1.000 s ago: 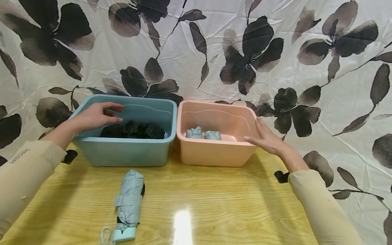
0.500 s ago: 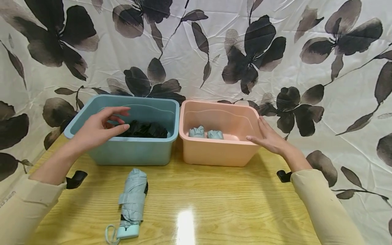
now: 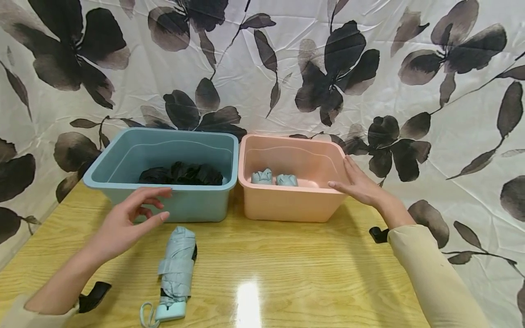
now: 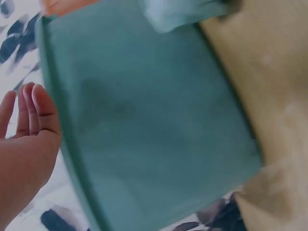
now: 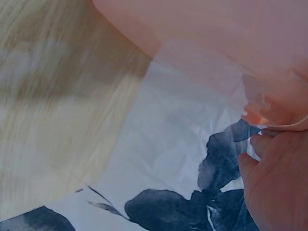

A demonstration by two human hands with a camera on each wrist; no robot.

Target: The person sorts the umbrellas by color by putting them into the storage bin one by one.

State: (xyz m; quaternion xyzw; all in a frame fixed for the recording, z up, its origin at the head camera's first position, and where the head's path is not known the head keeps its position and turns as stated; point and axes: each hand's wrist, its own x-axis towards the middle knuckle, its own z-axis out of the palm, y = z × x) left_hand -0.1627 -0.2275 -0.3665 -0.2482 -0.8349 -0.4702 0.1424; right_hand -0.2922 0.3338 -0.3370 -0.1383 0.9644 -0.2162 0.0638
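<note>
A folded light-blue umbrella (image 3: pixel 177 269) with a pale handle and wrist loop lies on the table. Above and left of it hovers my left hand (image 3: pixel 123 223), fingers spread and loosely bent, holding nothing; it is in front of the blue bin (image 3: pixel 197 200). Dark crumpled bundles (image 3: pixel 180 174) lie inside that bin. My right hand (image 3: pixel 361 184) rests on the right rim of the pink bin (image 3: pixel 283 205), thumb along the front edge. Two light-blue folded bundles (image 3: pixel 262 176) sit in the pink bin, only partly visible over its front wall.
The two bins stand side by side at the back of the wooden table (image 3: pixel 311 269). Behind them hangs a white cloth (image 3: pixel 262 105) with dark printed flowers. Dark camera mounts (image 3: pixel 94 296) sit at both wrists.
My left hand has come out from over the blue bin, down and toward the umbrella. The right hand stays on the pink bin's rim.
</note>
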